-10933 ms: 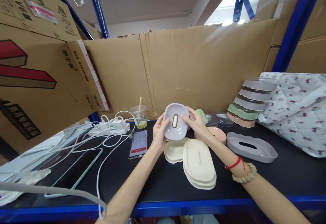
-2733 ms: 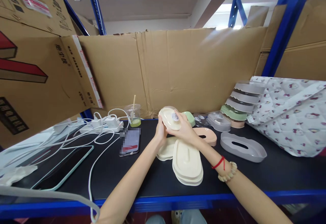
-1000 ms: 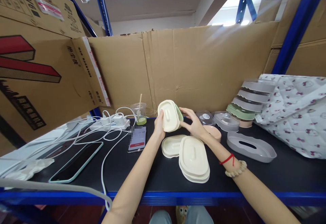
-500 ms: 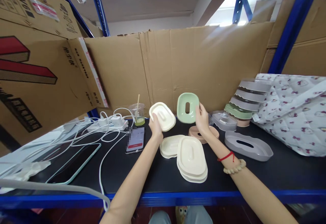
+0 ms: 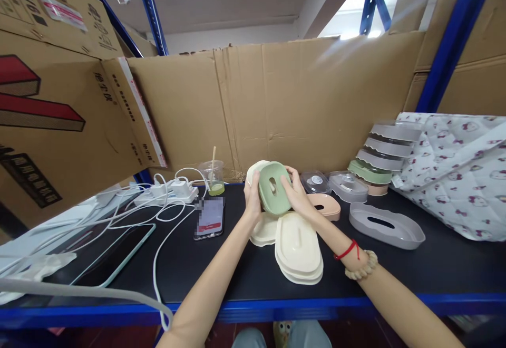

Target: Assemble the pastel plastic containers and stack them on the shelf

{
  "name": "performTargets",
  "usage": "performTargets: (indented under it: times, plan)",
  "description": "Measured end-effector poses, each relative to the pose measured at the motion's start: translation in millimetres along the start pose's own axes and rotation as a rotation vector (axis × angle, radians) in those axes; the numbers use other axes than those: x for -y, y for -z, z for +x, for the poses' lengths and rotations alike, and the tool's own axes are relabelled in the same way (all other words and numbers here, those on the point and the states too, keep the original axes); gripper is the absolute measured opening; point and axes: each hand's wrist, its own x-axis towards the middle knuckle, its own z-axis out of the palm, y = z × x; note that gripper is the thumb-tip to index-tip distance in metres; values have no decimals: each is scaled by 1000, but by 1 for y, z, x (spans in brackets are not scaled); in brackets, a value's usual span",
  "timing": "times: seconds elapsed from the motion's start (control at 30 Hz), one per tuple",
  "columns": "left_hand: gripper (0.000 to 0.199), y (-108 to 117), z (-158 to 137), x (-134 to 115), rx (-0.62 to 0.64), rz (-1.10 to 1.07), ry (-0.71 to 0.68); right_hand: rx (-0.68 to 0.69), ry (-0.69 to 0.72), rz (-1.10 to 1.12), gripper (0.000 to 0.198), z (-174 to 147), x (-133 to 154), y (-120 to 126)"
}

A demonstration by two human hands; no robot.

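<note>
My right hand (image 5: pixel 297 194) grips a shallow green oval tray (image 5: pixel 272 203) with a slot through its middle, its underside turned toward me. Behind it shows the edge of a cream oval insert (image 5: pixel 255 167), with my left hand (image 5: pixel 252 199) closed on it. My left fingers also touch or lie right beside the green tray's left side. Below my hands, a stack of cream oval inserts (image 5: pixel 298 238) with a raised ridge on top lies on the black tabletop. Another cream insert (image 5: pixel 262 233) sits partly under the stack's left side. A peach slotted tray (image 5: pixel 329 206) is partly hidden by my right forearm.
A grey slotted tray (image 5: pixel 399 235) and clear-lidded containers (image 5: pixel 349 187) lie to the right, before a tall stack of trays (image 5: pixel 381 159) and a patterned bag (image 5: pixel 454 179). At left are a phone (image 5: pixel 210 217), a cup (image 5: pixel 215 178), a tablet-like device (image 5: pixel 118 255) and white cables (image 5: pixel 158 253).
My two hands have come together. The green tray has moved left and down and turned underside toward me, now overlapping the cream insert in front.
</note>
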Motion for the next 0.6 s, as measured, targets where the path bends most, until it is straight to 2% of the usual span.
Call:
performTargets:
  times: [0.1,0.23,0.3,0.47,0.6]
  plan:
    - [23,1,2,-1,0,84,-60,0,-1,24,42,0,3,0]
    - [33,0,1,-4,-33,111,-75,-79,-59,55,54,-1,11,0]
    - [29,-1,0,-6,-31,107,-94,-77,-104,116,59,-1,16,0]
    - [24,-4,-5,-6,5,105,-130,-85,-142,289,52,2,29,-1]
    - [20,-7,-8,-2,19,134,-157,-209,-97,319,48,3,31,1]
